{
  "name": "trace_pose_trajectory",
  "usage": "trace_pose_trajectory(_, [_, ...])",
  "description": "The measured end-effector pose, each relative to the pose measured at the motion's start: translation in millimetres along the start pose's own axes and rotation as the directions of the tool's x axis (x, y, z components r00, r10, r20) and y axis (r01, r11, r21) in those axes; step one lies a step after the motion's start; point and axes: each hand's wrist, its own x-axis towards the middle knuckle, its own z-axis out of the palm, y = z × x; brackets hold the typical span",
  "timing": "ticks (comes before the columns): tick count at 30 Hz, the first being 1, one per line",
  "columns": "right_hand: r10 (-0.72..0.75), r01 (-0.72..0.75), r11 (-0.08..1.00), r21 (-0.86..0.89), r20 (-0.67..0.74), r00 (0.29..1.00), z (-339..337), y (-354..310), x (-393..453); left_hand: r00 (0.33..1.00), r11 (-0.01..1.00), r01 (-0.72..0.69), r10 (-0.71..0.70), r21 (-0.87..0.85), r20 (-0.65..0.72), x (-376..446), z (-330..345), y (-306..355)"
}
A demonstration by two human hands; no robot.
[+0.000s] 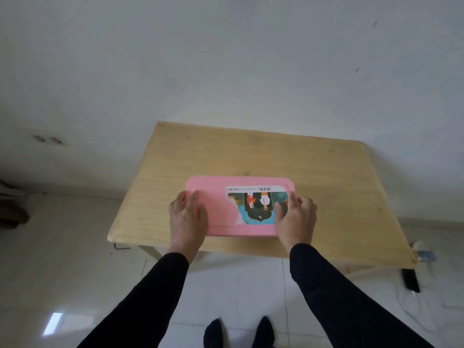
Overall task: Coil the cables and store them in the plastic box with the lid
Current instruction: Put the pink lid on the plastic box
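Your left hand [187,217] lies flat, fingers spread, on the pink lid [218,209]. Your right hand [296,217] grips the lid's right edge. The lid sits near the front edge of the wooden table [326,177].

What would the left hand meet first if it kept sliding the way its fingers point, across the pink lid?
Nothing on the lid itself: the left hand points toward its far edge, then bare table, then probably the wall; depth unclear.
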Motion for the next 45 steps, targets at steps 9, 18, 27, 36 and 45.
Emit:
trace_pose_trajectory(9, [-0.028,0.028,0.998,0.063,0.003,1.0,3.5,7.3,5.5,0.997,0.997,-0.072,0.072,-0.016,0.0,7.3,2.3,-2.5])
trace_pose_trajectory(18, [-0.007,0.006,0.996,0.084,0.006,1.0,4.2,8.9,7.3,0.998,0.998,-0.063,0.064,-0.031,0.014,16.7,7.0,0.0])
trace_pose_trajectory(27, [-0.029,0.026,0.994,0.106,0.024,0.999,11.0,13.0,10.7,0.999,0.993,-0.048,0.05,-0.109,0.015,13.6,12.3,-5.9])
trace_pose_trajectory(36, [0.089,-0.141,0.905,0.401,0.145,0.985,2.1,21.8,-9.6,0.998,0.935,0.055,-0.043,-0.35,0.043,-2.6,11.4,-16.6])
trace_pose_trajectory(45, [0.199,-0.226,0.839,0.494,0.108,0.974,9.3,7.7,-0.7,0.983,0.873,0.171,-0.181,-0.457,0.022,18.7,16.8,-6.4])
